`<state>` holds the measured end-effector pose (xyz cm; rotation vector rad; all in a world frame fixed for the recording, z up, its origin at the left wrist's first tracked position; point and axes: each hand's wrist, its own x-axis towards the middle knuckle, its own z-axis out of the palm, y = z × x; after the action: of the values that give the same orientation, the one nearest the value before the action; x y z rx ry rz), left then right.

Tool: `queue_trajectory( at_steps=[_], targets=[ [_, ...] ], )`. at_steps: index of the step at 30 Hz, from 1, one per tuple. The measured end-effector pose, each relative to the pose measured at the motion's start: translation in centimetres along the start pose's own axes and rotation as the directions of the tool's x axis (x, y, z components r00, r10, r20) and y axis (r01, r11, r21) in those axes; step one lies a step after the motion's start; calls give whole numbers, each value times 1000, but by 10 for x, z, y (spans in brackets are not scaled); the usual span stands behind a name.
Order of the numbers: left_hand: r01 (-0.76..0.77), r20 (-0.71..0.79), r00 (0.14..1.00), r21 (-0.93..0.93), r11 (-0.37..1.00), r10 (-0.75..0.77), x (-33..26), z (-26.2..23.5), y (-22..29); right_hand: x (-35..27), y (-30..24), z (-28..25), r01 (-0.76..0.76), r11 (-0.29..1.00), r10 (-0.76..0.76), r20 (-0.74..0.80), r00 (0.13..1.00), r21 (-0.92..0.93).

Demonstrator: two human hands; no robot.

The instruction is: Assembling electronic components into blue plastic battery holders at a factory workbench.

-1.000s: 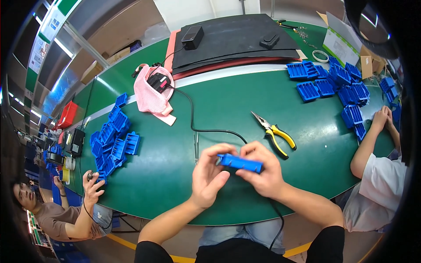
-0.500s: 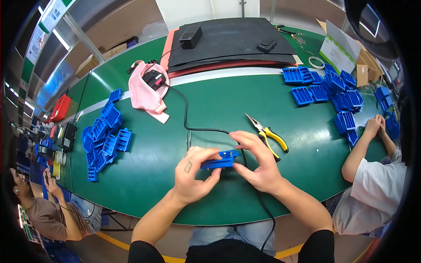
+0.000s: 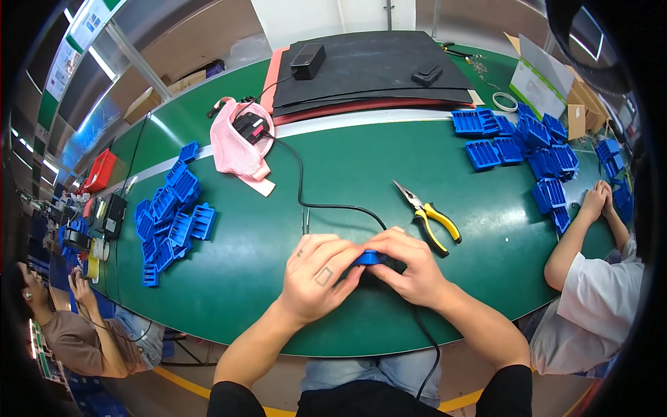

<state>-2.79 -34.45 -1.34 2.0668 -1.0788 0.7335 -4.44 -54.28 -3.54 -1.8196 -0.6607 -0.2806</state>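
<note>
Between my two hands, over the near middle of the green table, is a small blue plastic part (image 3: pixel 370 258), mostly covered by fingers. My left hand (image 3: pixel 323 270) grips its left end, thumb below and fingers curled over the top. On its other end, my right hand (image 3: pixel 411 263) closes with thumb and fingers. Just beyond my right hand lie needle-nose pliers (image 3: pixel 434 221) with yellow-and-black handles, jaws slightly apart. A pair of thin metal tweezers (image 3: pixel 306 220) rests beyond my left hand, and a black cable (image 3: pixel 333 206) passes behind and under my right hand.
Piles of blue slotted plastic trays lie at left (image 3: pixel 174 208) and right (image 3: pixel 538 142). A pink mesh pouch (image 3: pixel 236 144) holds a black device. Black foam sheets (image 3: pixel 368 66) carry a power adapter (image 3: pixel 308 61). Co-workers sit at left (image 3: pixel 90 326) and right (image 3: pixel 590 299).
My right hand has moved in to the left and closed on the blue part. My left hand has shifted slightly right, and the part is now largely hidden by fingers.
</note>
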Motion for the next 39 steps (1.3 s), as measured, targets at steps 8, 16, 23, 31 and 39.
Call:
queue_trajectory(
  at_steps=[8, 16, 23, 31, 39],
  targets=[
    [-5, 48, 999, -67, 998, 9, 0, -8, -8, 3, 0, -5, 17, 999, -13, 117, 993, -33],
    [94, 98, 993, -266, 959, -70, 3, -8, -9, 5, -1, -10, 44, 996, -39, 70, 997, -81],
    [144, 198, 972, -91, 985, -124, 4, -12, -11, 7, -2, -17, 18, 992, -22, -27, 999, -128],
    [151, 262, 956, -68, 986, -129, -3, -6, -13, 5, -4, -15, 24, 994, -22, 21, 1000, -102],
    [119, 265, 959, -68, 991, -97, -5, -4, -14, 6, -4, -18, 19, 994, -8, 96, 995, -109]
  ],
)
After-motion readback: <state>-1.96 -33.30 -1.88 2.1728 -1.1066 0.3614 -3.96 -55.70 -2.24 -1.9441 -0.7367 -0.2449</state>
